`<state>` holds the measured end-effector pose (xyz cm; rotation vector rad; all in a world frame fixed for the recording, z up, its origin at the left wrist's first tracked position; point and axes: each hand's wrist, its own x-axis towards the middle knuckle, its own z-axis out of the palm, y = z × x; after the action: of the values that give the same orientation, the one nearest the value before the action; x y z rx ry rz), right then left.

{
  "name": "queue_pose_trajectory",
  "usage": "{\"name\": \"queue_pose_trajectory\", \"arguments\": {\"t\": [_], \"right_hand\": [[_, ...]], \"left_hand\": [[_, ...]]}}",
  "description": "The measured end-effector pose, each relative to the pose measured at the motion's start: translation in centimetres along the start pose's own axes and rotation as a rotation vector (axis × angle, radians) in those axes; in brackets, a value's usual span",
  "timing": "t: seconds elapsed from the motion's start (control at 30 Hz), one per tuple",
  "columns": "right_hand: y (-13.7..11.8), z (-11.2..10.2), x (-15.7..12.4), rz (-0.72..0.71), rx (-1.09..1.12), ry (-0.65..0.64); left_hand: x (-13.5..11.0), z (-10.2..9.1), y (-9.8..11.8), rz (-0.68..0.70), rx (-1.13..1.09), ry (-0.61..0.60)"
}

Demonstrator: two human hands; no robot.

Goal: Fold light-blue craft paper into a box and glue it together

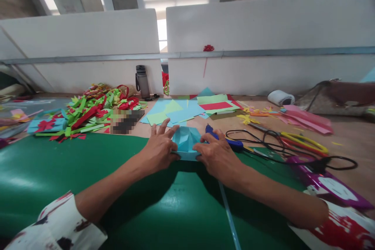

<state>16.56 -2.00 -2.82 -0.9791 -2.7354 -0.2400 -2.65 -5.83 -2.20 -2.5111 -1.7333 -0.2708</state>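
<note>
A folded piece of light blue paper (186,139) with creases stands over the green mat (88,164), held between both hands. My left hand (162,143) pinches its left edge with thumb and index finger while the other fingers spread upward. At the right edge, my right hand (216,152) grips the paper with its fingers closed. Just behind the right hand lies a blue glue gun (234,144), partly hidden by that hand. A thin pale blue strip (228,213) runs from below the right hand toward the front edge.
Colored paper sheets (181,111) lie behind the hands. To the left is a heap of green and red paper strips (88,115), with a grey bottle (142,82) beyond. Scissors (304,142), a black cord (275,152) and a purple device (331,183) lie right.
</note>
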Motion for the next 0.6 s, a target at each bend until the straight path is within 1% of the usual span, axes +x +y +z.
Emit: {"name": "queue_pose_trajectory", "arguments": {"t": [0.13, 0.23, 0.33, 0.53, 0.6], "right_hand": [[0.6, -0.1, 0.0, 0.013, 0.009, 0.021], [1.0, -0.1, 0.1, 0.014, 0.014, -0.033], [1.2, 0.0, 0.3, 0.013, -0.014, -0.077], [1.2, 0.3, 0.5, 0.016, 0.000, -0.060], [1.2, 0.3, 0.6, 0.006, 0.023, -0.083]], "left_hand": [[0.1, 0.0, -0.7, -0.002, 0.016, -0.028], [0.2, 0.3, -1.0, 0.006, 0.026, -0.023], [0.3, 0.5, -0.9, 0.014, 0.022, -0.004], [0.8, 0.9, -0.4, -0.055, 0.031, 0.010], [1.0, 1.2, -0.6, -0.053, 0.016, 0.005]]}}
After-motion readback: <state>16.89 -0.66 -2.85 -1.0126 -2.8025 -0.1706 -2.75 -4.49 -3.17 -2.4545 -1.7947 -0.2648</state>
